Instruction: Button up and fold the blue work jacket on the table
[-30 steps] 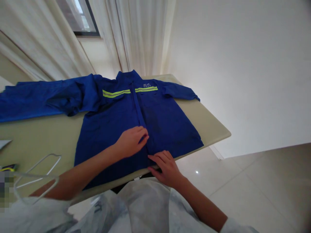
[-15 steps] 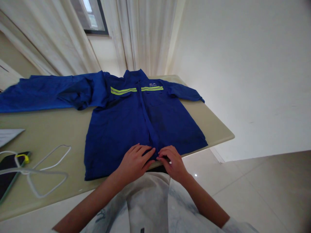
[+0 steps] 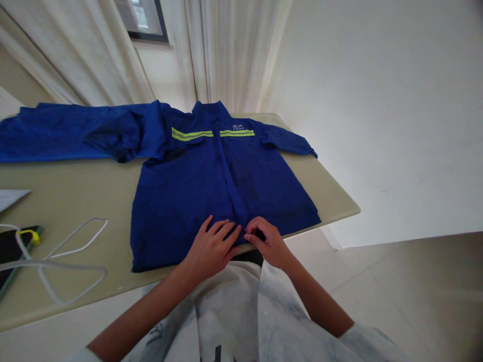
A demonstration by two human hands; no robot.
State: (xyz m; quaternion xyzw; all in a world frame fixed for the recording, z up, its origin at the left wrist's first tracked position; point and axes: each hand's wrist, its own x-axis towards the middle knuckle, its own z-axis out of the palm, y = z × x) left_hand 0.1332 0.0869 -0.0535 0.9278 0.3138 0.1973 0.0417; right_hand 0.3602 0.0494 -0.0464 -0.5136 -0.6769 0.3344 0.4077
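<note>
- The left hand has its fingers spread, resting on the lower front of the jacket.
- The right hand, fingers curled, pinches the hem between thumb and forefinger, just beside the left fingertips.
- Blue, lightly creased cloth, the jacket lies front up on the smooth beige counter, its hem at the near edge.
- Flat yellow-and-grey strips cross its chest.

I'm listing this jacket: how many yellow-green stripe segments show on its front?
2 on the jacket: left segment and right segment, at chest height either side of the front placket. Others may be hidden.
</note>
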